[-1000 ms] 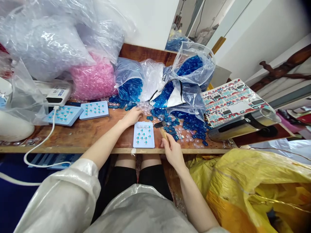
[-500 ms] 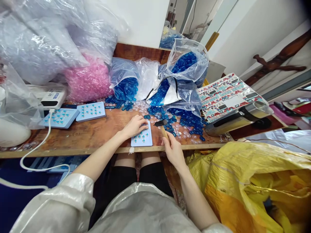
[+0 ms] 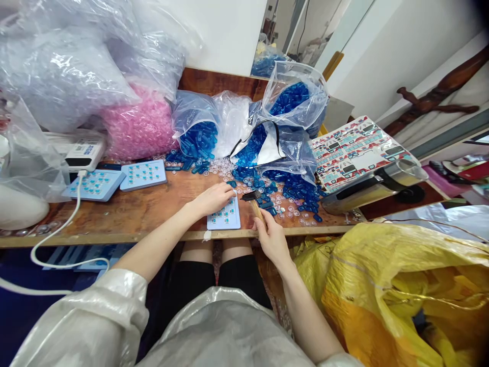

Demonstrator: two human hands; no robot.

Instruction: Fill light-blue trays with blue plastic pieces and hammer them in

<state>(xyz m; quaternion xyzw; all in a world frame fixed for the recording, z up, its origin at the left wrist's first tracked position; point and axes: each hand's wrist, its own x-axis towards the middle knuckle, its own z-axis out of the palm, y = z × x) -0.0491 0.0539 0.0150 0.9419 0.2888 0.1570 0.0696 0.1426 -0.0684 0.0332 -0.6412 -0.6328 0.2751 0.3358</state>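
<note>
A light blue plate [image 3: 224,225] dotted with small turquoise pieces lies flat at the front edge of the table. My left hand [image 3: 216,198] is over its upper part, fingers bent and drawn together; whatever is under the fingertips is hidden. In my right hand [image 3: 270,232] is a hammer [image 3: 252,196], gripped by its wooden handle. Its dark head hangs just right of the plate, near the loose blue pieces. Small blue translucent pieces [image 3: 301,191] and clear round beads [image 3: 221,165] are scattered behind and right of both hands.
Two more blue plates [image 3: 143,175] lie at the left beside a white device [image 3: 84,153] with a cable. Bags of pink pieces [image 3: 139,122] and blue pieces [image 3: 196,137] line the back. A clear jug [image 3: 367,188] lies at right, above a yellow sack [image 3: 351,260].
My left hand has shifted slightly right over the plate, its fingers now more bunched. The hammer has hardly moved in my right hand.
</note>
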